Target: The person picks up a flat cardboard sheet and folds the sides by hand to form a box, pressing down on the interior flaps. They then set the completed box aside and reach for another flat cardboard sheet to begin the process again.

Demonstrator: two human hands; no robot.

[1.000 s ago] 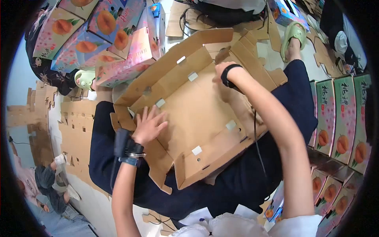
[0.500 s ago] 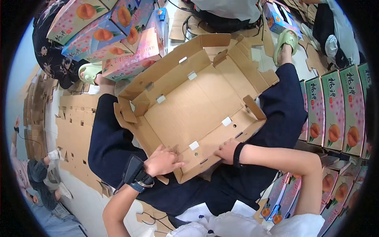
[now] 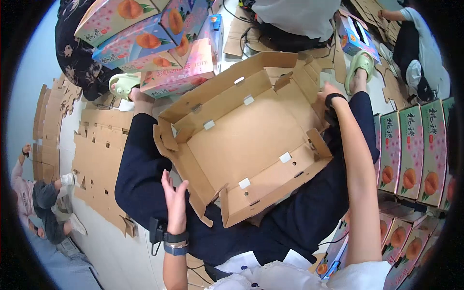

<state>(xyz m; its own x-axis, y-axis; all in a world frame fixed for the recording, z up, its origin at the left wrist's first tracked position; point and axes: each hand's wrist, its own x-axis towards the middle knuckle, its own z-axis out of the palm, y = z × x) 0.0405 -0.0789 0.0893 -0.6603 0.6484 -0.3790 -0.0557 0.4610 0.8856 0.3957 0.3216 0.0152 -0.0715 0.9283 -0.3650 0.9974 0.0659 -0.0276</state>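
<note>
A partly folded brown cardboard box (image 3: 246,140) lies across my lap, its plain inside facing up. Two sides stand raised, and small white tabs show along their lower edges. The near left corner is apart, with a gap between the end flap and the near wall. My left hand (image 3: 176,205) is beside that left end flap, fingers spread and holding nothing. At the far right end of the box, my right hand (image 3: 329,93) has its fingers bent around the edge of the end panel (image 3: 309,94).
Printed peach boxes (image 3: 145,41) are stacked at the upper left, and more boxes (image 3: 410,150) stand in a row at right. Flat cardboard sheets (image 3: 101,164) lie on the floor at left. Other people sit nearby, one person (image 3: 295,19) at the top.
My left hand has come off the near left corner and opened. My right hand has moved from the near wall to the far right end. The near left corner has come apart.
</note>
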